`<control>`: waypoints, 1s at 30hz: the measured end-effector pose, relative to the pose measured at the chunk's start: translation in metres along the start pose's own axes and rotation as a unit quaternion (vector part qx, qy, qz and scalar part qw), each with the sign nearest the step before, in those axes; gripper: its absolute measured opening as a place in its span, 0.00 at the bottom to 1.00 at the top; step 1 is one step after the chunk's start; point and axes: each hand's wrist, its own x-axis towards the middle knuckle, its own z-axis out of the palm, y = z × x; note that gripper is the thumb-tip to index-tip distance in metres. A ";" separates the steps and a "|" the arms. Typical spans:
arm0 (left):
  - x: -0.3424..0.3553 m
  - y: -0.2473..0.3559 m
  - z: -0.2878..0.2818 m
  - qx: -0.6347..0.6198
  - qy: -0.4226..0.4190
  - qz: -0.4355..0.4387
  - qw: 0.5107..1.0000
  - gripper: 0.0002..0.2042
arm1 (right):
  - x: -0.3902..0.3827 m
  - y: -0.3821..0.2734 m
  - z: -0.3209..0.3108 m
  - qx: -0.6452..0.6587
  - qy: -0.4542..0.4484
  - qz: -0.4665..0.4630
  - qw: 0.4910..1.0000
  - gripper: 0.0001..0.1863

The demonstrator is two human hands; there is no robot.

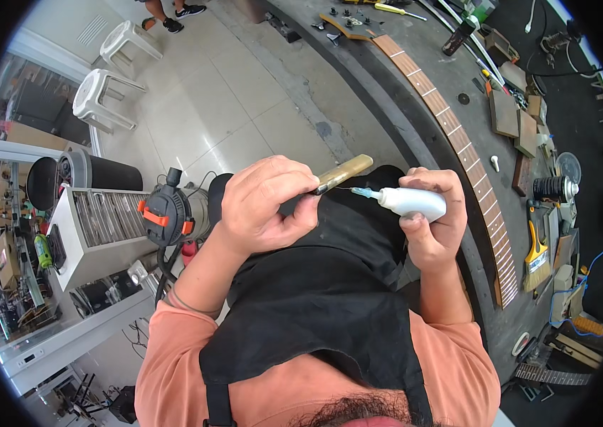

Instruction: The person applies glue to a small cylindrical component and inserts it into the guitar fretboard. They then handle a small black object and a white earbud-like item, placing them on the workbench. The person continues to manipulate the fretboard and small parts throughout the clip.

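Gold-toned narrow bar [346,173] at the centre of the frame, raised in the air and slanting up to the right, dark near its lower end. Pinched at that end between thumb and bent fingers of the left hand [266,206], presumably to leave most of its length free. Material, and length hidden by the fingertips: cannot tell. Just right of it, a white squeeze bottle [415,203], grasped in the right hand [445,231], fingers over the top and thumb beneath, tipped almost level; likely gripped by its body to allow squeezing and aiming with one hand. Blue-tinted nozzle [365,193] pointed left toward the bar's dark end, near it; too fine to tell whether touching. Both hands brought together in front of the body, probably for steadiness and a close view.

Beneath, a black apron [323,285], perhaps worn against drips. To the right, along the curved edge of a grey bench [422,75], a long fretted neck [451,128], headstock [344,27] at the top of the frame, apparently laid lengthwise to fit the bench. Far right, a wide brush [536,249] and wooden blocks [526,133], set farther back, perhaps to spare room for the neck. At left, a vacuum [172,210] with orange clips; upper left, white stools [95,96].
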 end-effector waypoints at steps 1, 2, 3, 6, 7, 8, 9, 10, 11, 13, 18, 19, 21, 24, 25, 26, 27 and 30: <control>0.001 0.001 0.000 0.001 -0.001 0.000 1.000 0.20 | -0.001 -0.001 0.001 -0.009 0.012 0.004 1.000 0.23; 0.001 0.001 0.001 0.002 -0.001 0.000 1.000 0.20 | -0.001 0.001 0.004 -0.011 0.019 0.003 1.000 0.23; 0.001 0.001 -0.001 0.002 -0.003 0.002 1.000 0.20 | -0.001 -0.001 0.003 -0.018 0.023 0.004 1.000 0.23; 0.002 0.000 -0.004 0.007 -0.009 0.008 1.000 0.19 | 0.001 0.002 0.004 -0.024 0.015 -0.004 1.000 0.23; 0.002 0.000 -0.004 0.011 -0.013 0.013 1.000 0.18 | 0.001 0.001 0.004 -0.030 0.012 -0.005 0.999 0.23; 0.002 0.000 -0.004 0.015 -0.016 0.017 1.000 0.18 | 0.001 0.001 0.003 -0.033 0.010 -0.005 0.999 0.22; 0.002 0.000 -0.003 0.014 -0.014 0.013 1.000 0.18 | 0.001 0.001 0.003 -0.036 0.007 -0.004 0.999 0.22; 0.001 0.001 -0.002 0.014 -0.011 0.008 1.000 0.19 | 0.001 0.002 0.003 -0.037 0.007 -0.003 0.999 0.22; 0.001 0.001 -0.001 0.013 -0.009 0.004 1.000 0.19 | 0.001 0.002 0.003 -0.037 0.007 -0.001 0.999 0.22; 0.000 0.000 0.000 0.019 -0.008 0.012 1.000 0.19 | 0.000 0.001 0.003 -0.037 0.008 0.007 0.999 0.22; -0.003 -0.005 0.001 0.016 -0.020 0.034 0.999 0.20 | 0.001 0.001 0.002 -0.058 0.004 0.005 0.998 0.22; -0.003 -0.005 0.002 0.018 -0.023 0.036 0.999 0.20 | 0.001 0.000 0.002 -0.059 0.003 0.006 0.998 0.22; -0.005 -0.006 0.002 0.019 -0.028 0.039 0.999 0.20 | 0.001 0.000 0.001 -0.064 -0.003 0.007 0.998 0.22; -0.006 -0.008 0.003 0.015 -0.031 0.040 0.999 0.21 | 0.001 0.001 0.000 -0.071 -0.011 0.007 0.997 0.22; -0.006 -0.008 0.003 0.014 -0.031 0.041 0.999 0.21 | 0.001 0.001 0.000 -0.069 -0.009 0.008 0.998 0.22; -0.006 -0.008 0.003 0.014 -0.031 0.041 0.999 0.21 | 0.000 0.001 0.000 -0.067 -0.008 0.009 0.998 0.22; -0.006 -0.009 0.004 0.014 -0.030 0.043 0.999 0.21 | 0.000 0.002 0.000 -0.064 -0.007 0.009 0.998 0.22; -0.007 -0.010 0.005 0.014 -0.027 0.047 0.998 0.21 | 0.000 0.003 0.000 -0.063 -0.007 0.008 0.998 0.21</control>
